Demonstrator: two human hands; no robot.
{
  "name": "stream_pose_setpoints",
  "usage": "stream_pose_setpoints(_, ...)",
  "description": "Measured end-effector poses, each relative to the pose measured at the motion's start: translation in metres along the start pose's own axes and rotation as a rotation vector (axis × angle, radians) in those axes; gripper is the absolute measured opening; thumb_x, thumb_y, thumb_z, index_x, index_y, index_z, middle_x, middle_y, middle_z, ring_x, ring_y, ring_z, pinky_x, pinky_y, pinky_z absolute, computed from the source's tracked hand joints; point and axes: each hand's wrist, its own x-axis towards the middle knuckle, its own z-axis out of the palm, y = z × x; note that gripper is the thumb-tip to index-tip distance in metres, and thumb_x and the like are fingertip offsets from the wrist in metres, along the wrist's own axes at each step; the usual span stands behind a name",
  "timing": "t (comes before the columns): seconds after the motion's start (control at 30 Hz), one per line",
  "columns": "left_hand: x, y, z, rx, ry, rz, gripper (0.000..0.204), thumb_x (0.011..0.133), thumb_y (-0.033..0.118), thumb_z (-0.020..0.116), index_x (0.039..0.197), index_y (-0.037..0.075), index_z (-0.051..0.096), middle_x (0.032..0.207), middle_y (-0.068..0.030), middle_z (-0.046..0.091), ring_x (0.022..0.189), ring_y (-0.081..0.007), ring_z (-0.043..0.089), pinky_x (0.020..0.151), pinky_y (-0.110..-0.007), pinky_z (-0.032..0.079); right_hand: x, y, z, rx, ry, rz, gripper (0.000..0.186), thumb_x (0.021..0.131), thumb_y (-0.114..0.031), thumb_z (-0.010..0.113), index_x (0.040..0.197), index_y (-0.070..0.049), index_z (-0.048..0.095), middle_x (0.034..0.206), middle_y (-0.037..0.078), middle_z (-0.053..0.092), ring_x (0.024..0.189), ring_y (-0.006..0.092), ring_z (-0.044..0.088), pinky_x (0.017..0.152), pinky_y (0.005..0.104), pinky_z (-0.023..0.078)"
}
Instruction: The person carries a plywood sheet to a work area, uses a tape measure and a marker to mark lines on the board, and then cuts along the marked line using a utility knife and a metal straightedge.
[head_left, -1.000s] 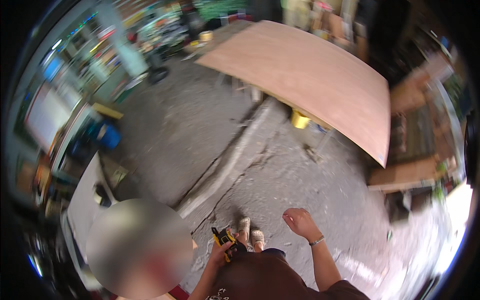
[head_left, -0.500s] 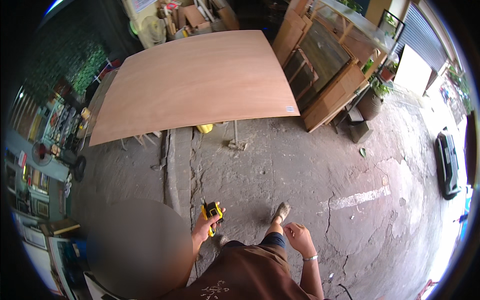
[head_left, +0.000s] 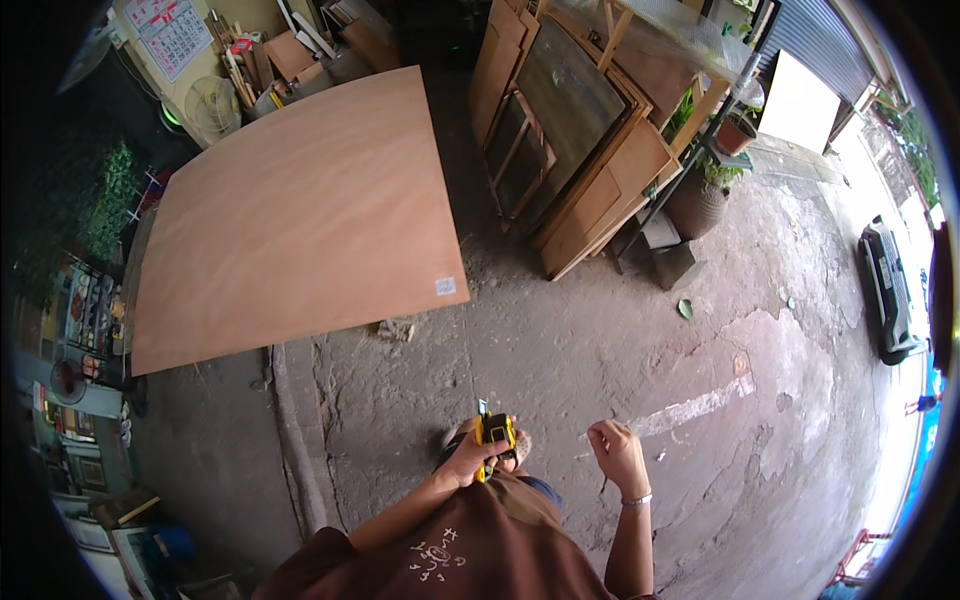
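My left hand (head_left: 470,459) grips a yellow-and-black tape measure (head_left: 501,436) along with a slim yellow tool (head_left: 482,420) with a silver tip, probably a cutter, just in front of my brown shirt. My right hand (head_left: 619,457), with a watch on the wrist, is curled closed off to the right; its palm is hidden, so I cannot tell whether it holds anything. Ahead and to the left, a large plywood sheet (head_left: 290,220) lies flat on a raised support, a small pale label (head_left: 445,286) at its near right corner.
Leaning panels and frames (head_left: 560,150) stand beyond, beside a potted plant in a big jar (head_left: 700,207). A standing fan (head_left: 210,108) and wood offcuts (head_left: 290,55) are at the back. A low channel (head_left: 295,450) crosses the concrete floor. A car (head_left: 885,290) shows far right.
My view has swung right and moved forward, so the plywood sheet now sits further left. My left hand with the tools has shifted toward the middle, over my feet.
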Motion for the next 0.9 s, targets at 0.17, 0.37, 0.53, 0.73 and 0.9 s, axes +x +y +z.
stream_pose_setpoints(0.17,0.097,0.038,0.022,0.041,0.074,-0.027,0.051,0.089,0.014,0.077,0.134,0.011,0.053,0.123,-0.0044,0.068,0.061,-0.0004,0.054,0.06,-0.021,0.053,0.127,0.027,-0.036,0.05,0.052,-0.083,0.007,0.09,-0.011,0.067,0.088,-0.004,0.065,0.078,0.011,0.065,0.068,0.0297,0.062,0.068,0.0387,0.048)
stream_pose_setpoints(0.37,0.243,0.132,0.016,-0.114,0.071,0.119,0.052,0.087,0.021,0.079,0.133,0.01,0.057,0.115,-0.0074,0.07,0.075,-0.0063,0.062,0.059,-0.02,0.049,0.284,0.048,-0.053,-0.007,-0.126,-0.078,0.007,0.091,-0.011,0.067,0.089,-0.004,0.065,0.08,0.011,0.066,0.071,0.0291,0.064,0.07,0.0388,0.049)
stream_pose_setpoints(0.53,0.342,0.233,0.009,-0.1,0.187,0.294,0.054,0.091,0.016,0.074,0.14,0.009,0.052,0.122,-0.0097,0.069,0.07,-0.0023,0.058,0.057,-0.016,0.046,0.387,0.067,-0.057,0.022,-0.204,-0.053,0.007,0.09,-0.011,0.067,0.088,-0.004,0.065,0.08,0.013,0.068,0.071,0.031,0.065,0.068,0.0396,0.051)
stream_pose_setpoints(0.73,0.386,0.331,-0.01,-0.185,0.243,0.485,0.058,0.092,0.013,0.072,0.144,0.008,0.047,0.127,-0.0136,0.066,0.069,-0.0059,0.061,0.057,-0.018,0.049,0.521,0.079,-0.037,-0.001,-0.422,-0.107,0.01,0.09,-0.014,0.065,0.089,-0.005,0.064,0.084,0.015,0.069,0.076,0.0358,0.067,0.069,0.0435,0.053)
stream_pose_setpoints(0.9,0.452,0.394,-0.031,-0.273,0.354,0.543,0.059,0.092,0.014,0.071,0.145,0.009,0.045,0.131,-0.0178,0.062,0.068,-0.0093,0.061,0.059,-0.021,0.054,0.661,0.079,-0.004,-0.01,-0.558,-0.273,0.009,0.091,-0.016,0.062,0.093,-0.007,0.065,0.087,0.015,0.07,0.078,0.0378,0.067,0.071,0.0458,0.054)
